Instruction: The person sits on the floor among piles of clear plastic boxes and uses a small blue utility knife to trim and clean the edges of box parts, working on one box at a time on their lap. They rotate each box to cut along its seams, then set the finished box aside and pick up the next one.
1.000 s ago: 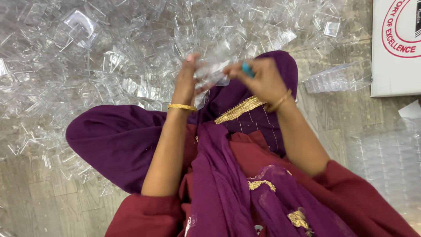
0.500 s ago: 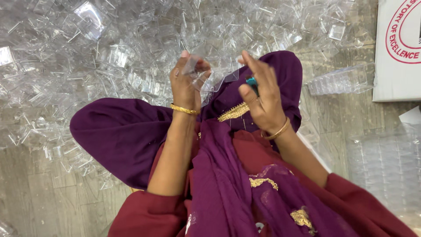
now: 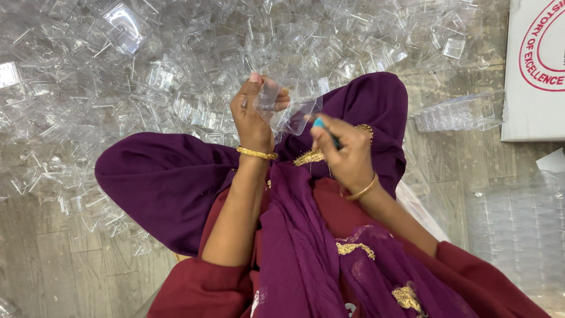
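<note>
- Clear plastic pieces lie in a big heap across the wooden floor, filling the view from 9 o'clock round to 1 o'clock.
- At the centre, slightly toward 12 o'clock, the left hand is raised, fingers pinching a small clear plastic piece by its edge.
- Just beside it, toward 3 o'clock, the right hand is clenched around a small teal tool; only the tool's tip shows above the fingers.
- Both wrists wear gold bangles.
- Purple cloth with gold trim drapes over the lap, spreading from the centre down to 6 o'clock.
- At 3 o'clock, a row of stacked clear containers lies on the floor.
- At 1 to 2 o'clock sits a white cardboard box with red print.
- At 4 o'clock lie more clear trays, hard to make out.
</note>
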